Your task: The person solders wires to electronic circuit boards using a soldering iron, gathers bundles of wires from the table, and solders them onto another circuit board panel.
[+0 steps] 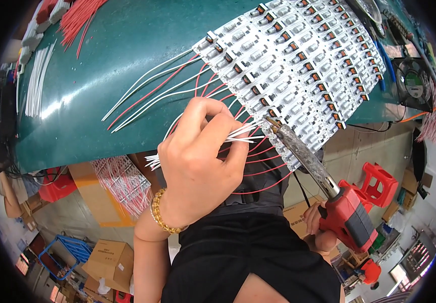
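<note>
My left hand is closed round a bundle of white wires, whose tips point toward the near edge of a panel of white circuit boards. In my right hand is a red and black soldering gun. Its dark tip is at the board edge, just beside the white wire ends; whether it touches a pad I cannot tell. Red and white wires hang off the boards' left edge, some passing behind my left hand. The boards carry rows of small components, some with copper-coloured coils.
The boards lie on a green tabletop. Loose white wires and a red wire bundle lie at the far left. A black fan stands at the right. Below are a red stool, cardboard boxes and wired boards.
</note>
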A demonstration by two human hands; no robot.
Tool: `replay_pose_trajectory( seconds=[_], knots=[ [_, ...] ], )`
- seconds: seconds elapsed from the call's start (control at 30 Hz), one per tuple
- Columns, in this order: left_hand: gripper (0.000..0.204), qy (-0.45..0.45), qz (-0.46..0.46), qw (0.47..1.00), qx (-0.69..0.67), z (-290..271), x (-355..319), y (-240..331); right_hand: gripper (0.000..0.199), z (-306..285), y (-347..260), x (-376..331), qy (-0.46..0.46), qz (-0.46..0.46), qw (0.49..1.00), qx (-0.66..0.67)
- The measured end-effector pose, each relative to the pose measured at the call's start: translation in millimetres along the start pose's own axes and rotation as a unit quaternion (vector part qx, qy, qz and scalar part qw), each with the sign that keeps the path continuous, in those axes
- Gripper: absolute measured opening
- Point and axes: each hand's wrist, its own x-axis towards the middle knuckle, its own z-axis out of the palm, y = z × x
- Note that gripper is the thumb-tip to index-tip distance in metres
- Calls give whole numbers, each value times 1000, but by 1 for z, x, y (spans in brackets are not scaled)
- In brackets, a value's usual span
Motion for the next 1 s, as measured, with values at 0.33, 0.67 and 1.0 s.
replay_pose_trajectory(
  seconds=[0.33,0.67,1.0],
  knots=[
    [10,-48,16,994,-99,-8,-3,-3,86,18,-8,5,-18,-53,990,127],
    [11,-17,23,999,-35,4,-11,1,21,0,14,-20,80,-27,978,-190],
    [13,-17,41,999,-14,1,-9,-2,16,-29,51,-40,32,-101,876,-471]
  ],
)
